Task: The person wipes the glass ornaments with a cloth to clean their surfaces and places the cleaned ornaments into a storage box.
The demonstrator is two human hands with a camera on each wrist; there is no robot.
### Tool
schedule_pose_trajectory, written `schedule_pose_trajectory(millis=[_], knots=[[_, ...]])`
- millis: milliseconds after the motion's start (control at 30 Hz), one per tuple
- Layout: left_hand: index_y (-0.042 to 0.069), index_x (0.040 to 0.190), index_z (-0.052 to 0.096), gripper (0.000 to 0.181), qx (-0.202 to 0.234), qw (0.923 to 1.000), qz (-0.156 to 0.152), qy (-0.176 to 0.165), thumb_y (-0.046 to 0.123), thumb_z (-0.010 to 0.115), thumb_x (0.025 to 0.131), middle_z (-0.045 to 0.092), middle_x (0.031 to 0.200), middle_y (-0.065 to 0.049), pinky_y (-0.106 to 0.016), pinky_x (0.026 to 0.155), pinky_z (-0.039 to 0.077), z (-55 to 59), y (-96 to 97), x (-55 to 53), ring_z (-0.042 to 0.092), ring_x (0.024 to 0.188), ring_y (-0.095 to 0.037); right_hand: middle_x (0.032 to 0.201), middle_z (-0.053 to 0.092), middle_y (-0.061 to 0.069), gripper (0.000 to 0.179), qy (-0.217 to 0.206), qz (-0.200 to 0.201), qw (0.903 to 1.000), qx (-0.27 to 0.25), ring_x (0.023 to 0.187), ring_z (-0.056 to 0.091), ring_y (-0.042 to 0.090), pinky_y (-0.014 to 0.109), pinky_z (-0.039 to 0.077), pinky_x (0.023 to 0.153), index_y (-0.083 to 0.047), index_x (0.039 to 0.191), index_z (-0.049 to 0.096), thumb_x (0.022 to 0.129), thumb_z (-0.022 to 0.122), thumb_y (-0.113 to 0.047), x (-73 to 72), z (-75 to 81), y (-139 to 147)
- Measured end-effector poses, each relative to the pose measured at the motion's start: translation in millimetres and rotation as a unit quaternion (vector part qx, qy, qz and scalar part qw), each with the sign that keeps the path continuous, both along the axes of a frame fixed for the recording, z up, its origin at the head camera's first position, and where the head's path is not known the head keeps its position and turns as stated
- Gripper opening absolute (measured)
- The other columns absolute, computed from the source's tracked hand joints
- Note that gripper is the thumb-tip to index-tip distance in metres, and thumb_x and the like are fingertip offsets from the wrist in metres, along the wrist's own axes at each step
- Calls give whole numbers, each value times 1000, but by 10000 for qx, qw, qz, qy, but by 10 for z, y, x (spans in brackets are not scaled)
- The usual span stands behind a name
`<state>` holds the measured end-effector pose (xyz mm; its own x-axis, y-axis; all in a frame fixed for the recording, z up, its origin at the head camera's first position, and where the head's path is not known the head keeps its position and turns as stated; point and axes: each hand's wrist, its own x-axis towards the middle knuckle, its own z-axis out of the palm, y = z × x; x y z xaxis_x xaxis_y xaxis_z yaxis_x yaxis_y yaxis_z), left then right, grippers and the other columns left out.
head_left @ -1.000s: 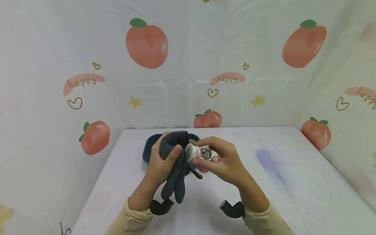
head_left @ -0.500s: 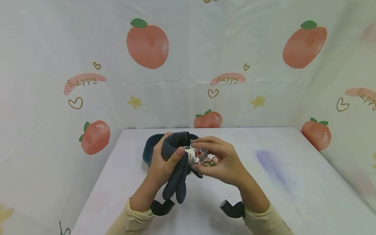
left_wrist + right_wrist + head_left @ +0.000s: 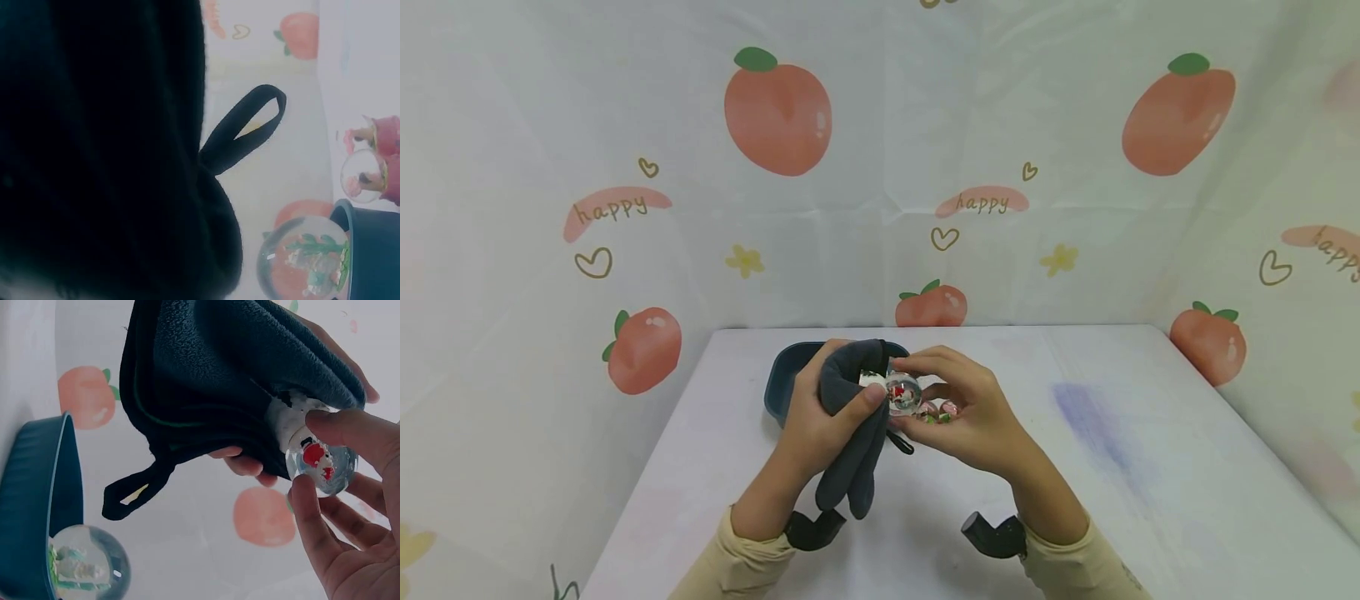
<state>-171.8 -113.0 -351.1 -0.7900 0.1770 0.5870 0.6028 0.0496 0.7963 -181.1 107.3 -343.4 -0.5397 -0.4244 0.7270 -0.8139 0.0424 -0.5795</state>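
In the head view my left hand (image 3: 820, 421) grips a folded dark blue-grey cloth (image 3: 848, 467), its two ends hanging down below the hand. The cloth wraps over the white base of a small snow globe (image 3: 903, 395), and my left thumb lies along that base. My right hand (image 3: 962, 404) pinches the globe's clear ball between thumb and fingers. A red and white figure shows inside the ball (image 3: 322, 464) in the right wrist view. From the cloth's edge sticks out a dark hanging loop (image 3: 134, 494).
Behind my hands stands a dark blue tub (image 3: 777, 385). A larger snow globe (image 3: 90, 561) shows at the tub's rim. Small globes with pink bases (image 3: 369, 178) stand beside the tub on the white table (image 3: 1075, 517).
The snow globe has turned and moved left into the cloth; its white base, earlier exposed, is now mostly covered. My left hand and the cloth have shifted slightly right.
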Motion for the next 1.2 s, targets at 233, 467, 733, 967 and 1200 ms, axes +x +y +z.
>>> schedule_pose_trajectory(millis=[233, 467, 733, 967, 1200], knots=[[18, 125, 68, 37, -91, 9994, 321, -55, 43, 74, 98, 71, 104, -4, -35, 69, 63, -7, 11, 7, 73, 79, -19, 114, 73, 13, 54, 42, 94, 9999, -101, 99, 68, 16, 31, 65, 66, 0, 119, 72, 71, 94, 9, -4, 1, 6], [16, 122, 69, 34, 9, 9995, 321, -73, 41, 74, 99, 71, 98, -6, -34, 70, 63, 4, 16, 15, 73, 79, -18, 104, 77, 10, 48, -232, -72, 9997, 12, 92, 72, 15, 31, 65, 69, -3, 120, 75, 76, 92, 5, -2, -1, 26], [11, 118, 67, 29, 138, 9998, 116, -98, 33, 73, 101, 73, 95, -10, -35, 69, 64, -7, 28, 7, 75, 79, -19, 95, 79, 10, 27, -672, -209, 9975, 64, 67, 74, 15, 29, 62, 61, -3, 113, 78, 87, 85, 1, 6, -16, 12], [10, 116, 70, 29, 232, 9992, 336, -13, 34, 75, 100, 71, 94, -9, -33, 69, 63, -14, 25, -12, 74, 78, -19, 119, 76, 10, 52, -189, -301, 9992, 177, 101, 74, 16, 32, 65, 76, -5, 127, 72, 79, 91, 2, -8, 24, 47], [10, 116, 70, 30, 341, 9985, 418, -104, 35, 74, 100, 71, 94, -6, -33, 68, 62, -11, -1, -11, 73, 80, -20, 130, 72, 13, 61, 683, 186, 9975, 88, 124, 67, 19, 33, 60, 98, -2, 130, 70, 74, 91, 10, -35, 45, 72]])
